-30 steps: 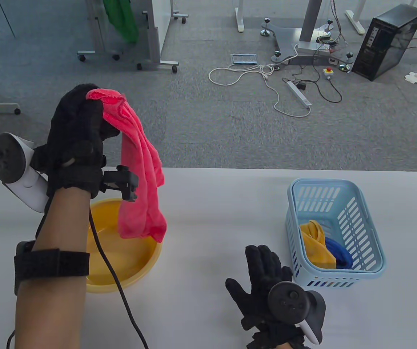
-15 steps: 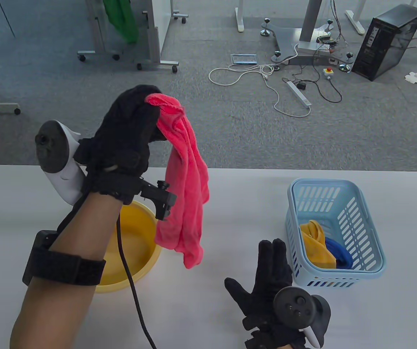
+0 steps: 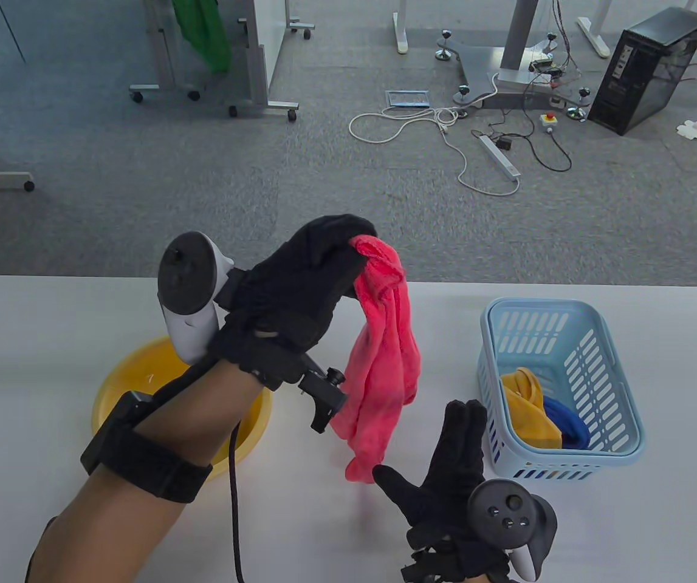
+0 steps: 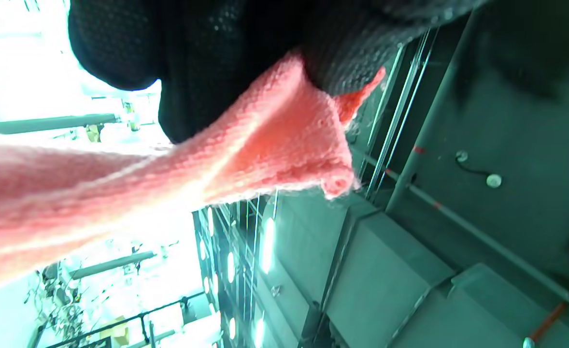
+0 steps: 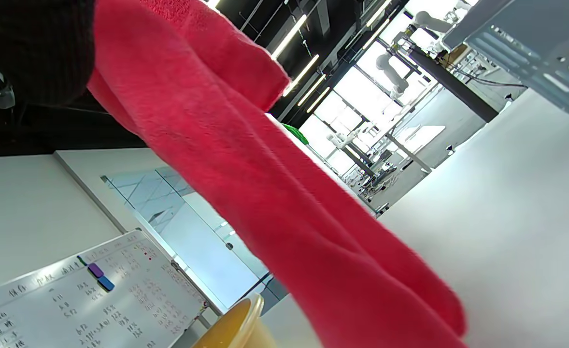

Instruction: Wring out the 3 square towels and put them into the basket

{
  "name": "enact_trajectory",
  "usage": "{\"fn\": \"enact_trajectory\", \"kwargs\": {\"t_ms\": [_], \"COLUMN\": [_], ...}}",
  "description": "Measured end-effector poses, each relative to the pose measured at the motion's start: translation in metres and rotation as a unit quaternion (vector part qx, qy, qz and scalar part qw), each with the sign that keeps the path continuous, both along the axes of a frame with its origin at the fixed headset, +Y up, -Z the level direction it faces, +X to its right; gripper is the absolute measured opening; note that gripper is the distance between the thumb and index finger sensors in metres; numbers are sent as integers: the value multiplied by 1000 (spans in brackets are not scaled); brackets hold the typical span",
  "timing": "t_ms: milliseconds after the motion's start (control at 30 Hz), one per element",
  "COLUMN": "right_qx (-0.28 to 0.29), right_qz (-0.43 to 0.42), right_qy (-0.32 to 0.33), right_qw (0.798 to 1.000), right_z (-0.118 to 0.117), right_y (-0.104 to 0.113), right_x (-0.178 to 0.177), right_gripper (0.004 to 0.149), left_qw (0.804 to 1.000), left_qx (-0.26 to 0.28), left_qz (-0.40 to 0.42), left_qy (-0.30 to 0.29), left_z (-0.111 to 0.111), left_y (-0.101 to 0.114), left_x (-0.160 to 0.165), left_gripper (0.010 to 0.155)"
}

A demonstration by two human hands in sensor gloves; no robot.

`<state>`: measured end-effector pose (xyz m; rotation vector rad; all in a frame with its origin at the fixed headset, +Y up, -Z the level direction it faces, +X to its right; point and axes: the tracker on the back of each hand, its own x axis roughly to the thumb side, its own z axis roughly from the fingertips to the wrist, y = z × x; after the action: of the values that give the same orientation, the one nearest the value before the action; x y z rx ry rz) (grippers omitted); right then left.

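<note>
Clamped on the top edge of the pink towel (image 3: 381, 364), the left hand (image 3: 299, 291) holds it up above the desk (image 3: 676, 388), fingers curled round the bunched cloth; the left wrist view shows the glove closed over a fold of it (image 4: 284, 140). From that grip the towel hangs in a loose strip, its lower end just beside the thumb of the right hand (image 3: 445, 480), though whether the 2 touch cannot be told. This right hand is open, fingers straight and together, thumb spread to the left, low over the desk between the bowl (image 3: 117, 382) and the basket (image 3: 567, 316). In the right wrist view the towel (image 5: 275, 193) fills the middle, with the yellow bowl rim (image 5: 238, 324) below it and a corner of the basket (image 5: 531, 43) at the upper right. Behind the left forearm sits the yellow bowl. Lying inside the pale blue basket are 2 towels, 1 yellow (image 3: 527, 413) and 1 blue (image 3: 567, 425), touching each other.
</note>
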<state>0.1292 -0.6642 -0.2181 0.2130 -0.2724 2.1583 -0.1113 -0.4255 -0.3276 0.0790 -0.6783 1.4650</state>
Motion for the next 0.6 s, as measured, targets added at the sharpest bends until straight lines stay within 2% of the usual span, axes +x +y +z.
{"fn": "enact_trajectory", "kwargs": {"t_ms": [133, 333, 467, 600], "right_qx": [-14, -14, -4, 3], "right_qz": [-15, -32, -55, -98], "right_qy": [7, 10, -12, -36], "right_qw": [1000, 999, 998, 995], "right_z": [-1, -2, -2, -3], "right_y": [-2, -5, -7, -10], "right_x": [-1, -3, -2, 2], "right_gripper": [132, 135, 133, 127], "left_qw": [1000, 996, 989, 985], "left_qx": [-2, -1, -32, -23], "left_qz": [-8, -10, 44, 39], "left_qy": [-29, -87, -134, -169], "left_z": [5, 14, 25, 33], "left_y": [-8, -16, -23, -26], "left_x": [16, 40, 60, 75], "left_gripper": [44, 44, 44, 44]}}
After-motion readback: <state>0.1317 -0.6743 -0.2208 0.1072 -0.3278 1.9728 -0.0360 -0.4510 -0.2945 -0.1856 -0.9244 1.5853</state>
